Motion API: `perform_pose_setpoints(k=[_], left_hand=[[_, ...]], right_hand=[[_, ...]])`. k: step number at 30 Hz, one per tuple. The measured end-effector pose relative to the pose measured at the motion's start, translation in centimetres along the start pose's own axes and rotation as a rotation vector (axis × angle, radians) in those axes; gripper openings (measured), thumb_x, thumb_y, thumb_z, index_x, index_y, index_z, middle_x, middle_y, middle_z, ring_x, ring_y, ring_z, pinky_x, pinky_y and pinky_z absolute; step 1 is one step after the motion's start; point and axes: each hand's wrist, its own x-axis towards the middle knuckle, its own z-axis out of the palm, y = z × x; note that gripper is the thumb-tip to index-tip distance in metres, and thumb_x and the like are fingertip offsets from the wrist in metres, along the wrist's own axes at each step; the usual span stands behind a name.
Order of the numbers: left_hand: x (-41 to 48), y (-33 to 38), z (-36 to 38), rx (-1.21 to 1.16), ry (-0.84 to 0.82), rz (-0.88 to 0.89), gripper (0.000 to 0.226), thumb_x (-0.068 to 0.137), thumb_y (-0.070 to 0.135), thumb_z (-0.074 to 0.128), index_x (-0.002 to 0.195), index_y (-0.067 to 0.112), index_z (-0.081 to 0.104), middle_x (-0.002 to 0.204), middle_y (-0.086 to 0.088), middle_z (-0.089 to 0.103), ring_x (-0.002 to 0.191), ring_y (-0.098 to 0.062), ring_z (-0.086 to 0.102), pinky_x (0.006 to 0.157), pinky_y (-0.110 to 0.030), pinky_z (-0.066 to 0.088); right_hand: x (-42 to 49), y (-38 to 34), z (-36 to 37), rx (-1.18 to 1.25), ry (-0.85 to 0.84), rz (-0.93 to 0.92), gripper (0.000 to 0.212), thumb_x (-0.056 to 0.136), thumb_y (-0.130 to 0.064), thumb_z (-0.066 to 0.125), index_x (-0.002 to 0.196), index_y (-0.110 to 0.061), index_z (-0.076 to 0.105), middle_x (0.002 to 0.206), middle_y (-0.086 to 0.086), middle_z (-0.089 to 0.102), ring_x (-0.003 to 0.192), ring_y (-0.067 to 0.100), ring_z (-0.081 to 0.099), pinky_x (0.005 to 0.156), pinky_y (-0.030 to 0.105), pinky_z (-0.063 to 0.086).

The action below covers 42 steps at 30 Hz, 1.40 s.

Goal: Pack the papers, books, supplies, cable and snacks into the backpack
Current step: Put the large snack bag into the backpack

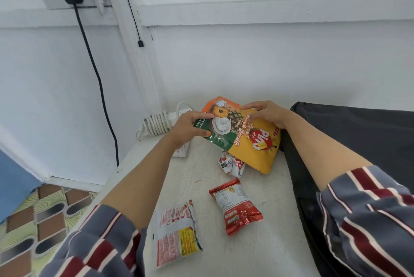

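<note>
Yellow biscuit pack (253, 142) is gripped at its ends by my left hand (188, 124) and right hand (271, 114), just beside the backpack (347, 138), not yet in; three snack packets (235, 206) below my hands wait on the desk (268, 243).

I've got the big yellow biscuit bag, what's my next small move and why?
Probably carry the biscuit bag right, toward the dark backpack: left hand and right hand both hold it, and the backpack lies just beside it.

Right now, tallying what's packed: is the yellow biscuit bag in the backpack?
Out: left hand and right hand hold the yellow biscuit bag over the table, beside the backpack.
</note>
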Motion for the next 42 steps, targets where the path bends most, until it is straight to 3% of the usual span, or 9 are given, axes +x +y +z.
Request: perform_pose_setpoints(k=[7, 10, 15, 18, 22, 26, 37, 40, 42], left_hand=[[0.3, 0.8, -0.4, -0.171, 0.081, -0.016, 0.052, 0.073, -0.018, 0.064, 0.115, 0.013, 0.063, 0.105, 0.0, 0.064, 0.094, -0.017, 0.064, 0.086, -0.032, 0.055], [0.5, 1.7, -0.4, -0.254, 0.152, 0.023, 0.05, 0.075, -0.018, 0.061, 0.114, 0.013, 0.064, 0.113, -0.012, 0.064, 0.098, -0.022, 0.062, 0.086, -0.032, 0.055], [0.2, 3.9, 0.6, -0.474, 0.262, 0.053, 0.045, 0.082, -0.019, 0.05, 0.114, 0.01, 0.061, 0.107, -0.011, 0.063, 0.099, -0.022, 0.06, 0.079, -0.025, 0.055], [-0.6, 5.0, 1.9, -0.581, 0.26, 0.044, 0.043, 0.084, -0.017, 0.048, 0.124, -0.002, 0.054, 0.111, -0.013, 0.06, 0.095, -0.022, 0.06, 0.079, -0.027, 0.056], [-2.7, 6.6, 4.2, -0.658, 0.147, 0.019, 0.045, 0.086, -0.013, 0.05, 0.129, -0.002, 0.049, 0.112, -0.008, 0.059, 0.096, -0.019, 0.059, 0.077, -0.026, 0.055], [-5.5, 7.9, 7.1, -0.61, -0.073, -0.017, 0.049, 0.088, -0.004, 0.053, 0.132, 0.017, 0.049, 0.113, 0.004, 0.06, 0.096, -0.016, 0.061, 0.073, -0.032, 0.057], [-15.0, 10.8, 17.3, -0.586, -0.332, 0.022, 0.052, 0.085, -0.004, 0.058, 0.132, 0.018, 0.05, 0.126, -0.005, 0.057, 0.108, -0.022, 0.059, 0.077, -0.028, 0.056], [-17.3, 11.1, 20.7, -0.431, -0.234, 0.207, 0.06, 0.084, 0.012, 0.067, 0.134, 0.032, 0.041, 0.138, -0.003, 0.046, 0.121, -0.019, 0.051, 0.089, -0.031, 0.052], [-19.1, 10.9, 23.3, -0.276, -0.101, 0.389, 0.062, 0.084, 0.021, 0.068, 0.132, 0.036, 0.031, 0.136, 0.001, 0.043, 0.117, -0.017, 0.053, 0.082, -0.019, 0.052]], right_hand=[[-0.7, -1.5, -1.3, 0.056, -0.027, 0.03, 0.039, 0.081, -0.004, 0.066, 0.111, -0.029, 0.065, 0.112, 0.007, 0.063, 0.089, 0.022, 0.065, 0.069, 0.032, 0.057], [-1.4, -2.3, -1.9, 0.119, -0.062, 0.013, 0.039, 0.082, -0.004, 0.066, 0.111, -0.031, 0.064, 0.111, 0.005, 0.064, 0.09, 0.022, 0.066, 0.069, 0.033, 0.058], [-3.6, -3.4, -2.8, 0.239, -0.161, -0.002, 0.042, 0.083, -0.004, 0.064, 0.113, -0.034, 0.064, 0.115, 0.004, 0.064, 0.096, 0.025, 0.067, 0.072, 0.037, 0.059], [-5.8, -3.4, -3.1, 0.281, -0.19, -0.008, 0.041, 0.085, -0.007, 0.061, 0.114, -0.036, 0.062, 0.115, 0.005, 0.065, 0.096, 0.025, 0.067, 0.075, 0.039, 0.058], [-9.9, -2.7, -3.2, 0.363, -0.147, -0.038, 0.038, 0.089, -0.008, 0.055, 0.114, -0.036, 0.06, 0.113, 0.003, 0.065, 0.093, 0.024, 0.067, 0.073, 0.037, 0.059], [-15.2, -1.3, -3.2, 0.44, -0.052, -0.024, 0.043, 0.089, -0.006, 0.054, 0.124, -0.032, 0.053, 0.117, 0.005, 0.062, 0.092, 0.024, 0.067, 0.066, 0.035, 0.058], [-32.6, 3.7, -2.4, 0.508, 0.184, 0.046, 0.038, 0.087, -0.007, 0.056, 0.11, -0.038, 0.058, 0.107, 0.004, 0.065, 0.08, 0.021, 0.07, 0.059, 0.033, 0.057], [-36.5, 5.7, -3.4, 0.524, 0.244, 0.04, 0.039, 0.087, -0.006, 0.055, 0.105, -0.039, 0.061, 0.104, 0.003, 0.068, 0.08, 0.022, 0.07, 0.06, 0.033, 0.058], [-38.9, 7.1, -4.6, 0.536, 0.294, 0.025, 0.041, 0.087, -0.005, 0.055, 0.106, -0.04, 0.061, 0.108, 0.005, 0.067, 0.082, 0.024, 0.069, 0.061, 0.033, 0.058]])
